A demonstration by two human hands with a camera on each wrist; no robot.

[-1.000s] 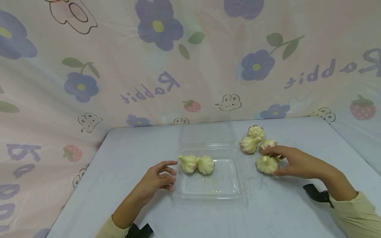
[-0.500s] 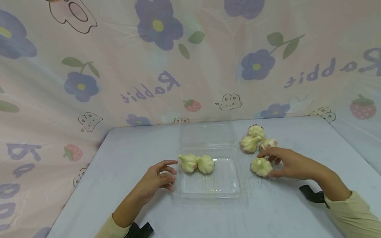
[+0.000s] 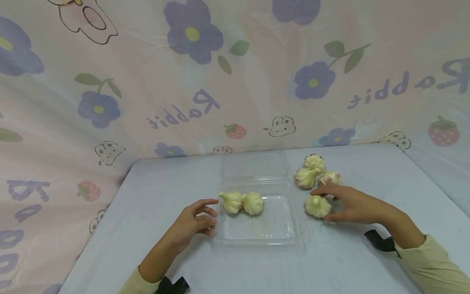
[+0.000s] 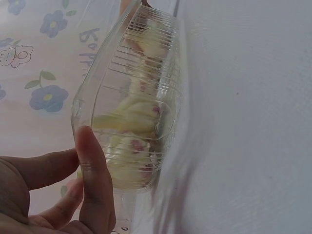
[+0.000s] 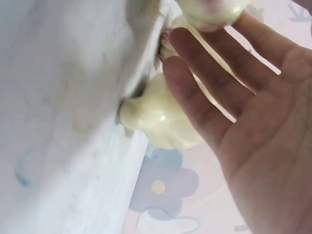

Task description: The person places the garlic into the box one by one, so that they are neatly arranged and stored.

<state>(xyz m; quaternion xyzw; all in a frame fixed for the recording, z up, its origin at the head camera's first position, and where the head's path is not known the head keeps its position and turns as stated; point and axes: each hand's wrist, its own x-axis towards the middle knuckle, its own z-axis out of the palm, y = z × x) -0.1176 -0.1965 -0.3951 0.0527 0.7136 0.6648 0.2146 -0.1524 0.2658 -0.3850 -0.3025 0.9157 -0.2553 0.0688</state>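
L hand [image 3: 194, 222] pinches the clear rectangular plastic box [image 3: 269, 228] at its edge, prob. so it won't slide, & R hand [image 3: 354, 205] holds a round cream-white garlic bulb [image 3: 316, 206] btwn thumb & fingers.

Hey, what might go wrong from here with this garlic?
The garlic bulb pinched in the right hand could slip free. The clear container looks thin and light, so the left hand at its edge might shift it. The loose bulb just beyond the right hand might get knocked.
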